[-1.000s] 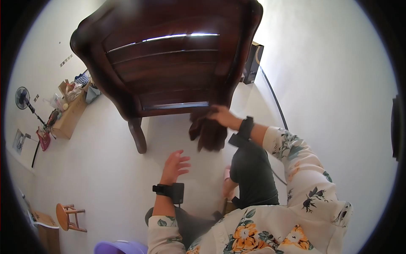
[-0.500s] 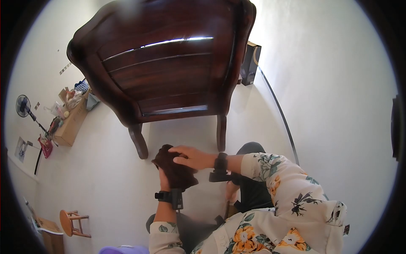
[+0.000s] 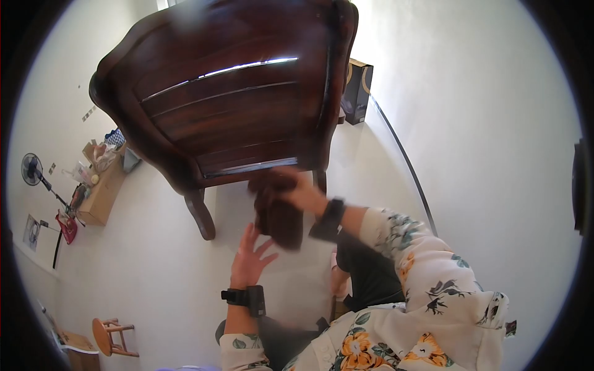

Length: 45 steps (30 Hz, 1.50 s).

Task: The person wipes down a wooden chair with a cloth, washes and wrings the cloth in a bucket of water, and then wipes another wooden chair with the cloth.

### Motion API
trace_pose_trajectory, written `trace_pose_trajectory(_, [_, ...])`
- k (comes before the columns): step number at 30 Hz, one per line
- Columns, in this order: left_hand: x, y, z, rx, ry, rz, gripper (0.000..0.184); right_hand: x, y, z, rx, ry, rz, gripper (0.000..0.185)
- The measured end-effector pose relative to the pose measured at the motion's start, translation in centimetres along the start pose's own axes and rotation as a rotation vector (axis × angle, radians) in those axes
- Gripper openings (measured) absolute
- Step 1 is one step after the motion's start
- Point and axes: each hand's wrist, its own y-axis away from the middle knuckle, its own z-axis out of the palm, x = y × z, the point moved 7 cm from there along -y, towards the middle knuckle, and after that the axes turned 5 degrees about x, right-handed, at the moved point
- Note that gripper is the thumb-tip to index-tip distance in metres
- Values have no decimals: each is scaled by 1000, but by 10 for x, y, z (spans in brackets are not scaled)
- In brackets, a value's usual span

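Observation:
A dark brown cloth (image 3: 283, 219) hangs from my right hand (image 3: 303, 193), whose fingers are closed on its upper part, close to the lower rail of the wooden chair back. The cloth is a little smeared by motion. Below and to the left of it, my left hand (image 3: 249, 260) is raised with fingers spread and holds nothing. In front of me stands the dark, glossy wooden chair (image 3: 229, 117), its slatted back facing me and two legs showing below.
A black box-like bag (image 3: 357, 93) stands behind the chair at right. At left are a long cardboard box (image 3: 102, 195) with items on top, a standing fan (image 3: 32, 169) and a small wooden stool (image 3: 111, 337). A white wall (image 3: 482, 154) runs along the right.
My right hand has lifted the cloth up and away from my left hand, towards the chair back. My left hand has let go and spread its fingers. The view has shifted slightly.

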Motion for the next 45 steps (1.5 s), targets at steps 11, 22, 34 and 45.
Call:
trace_pose_trajectory(11, [6, -3, -29, 386, -85, -21, 47, -257, -123, -195, 872, 617, -966, 64])
trace_pose_trajectory(22, [8, -2, -18, 268, -142, -47, 44, -54, -120, -241, 808, 105, -190, 38])
trace_pose_trajectory(34, [13, -8, -22, 253, -126, -9, 40, -97, -158, -249, 700, -116, -191, 32])
trace_pose_trajectory(45, [18, -5, -20, 283, -188, -12, 41, -103, -161, -241, 590, -204, -196, 34])
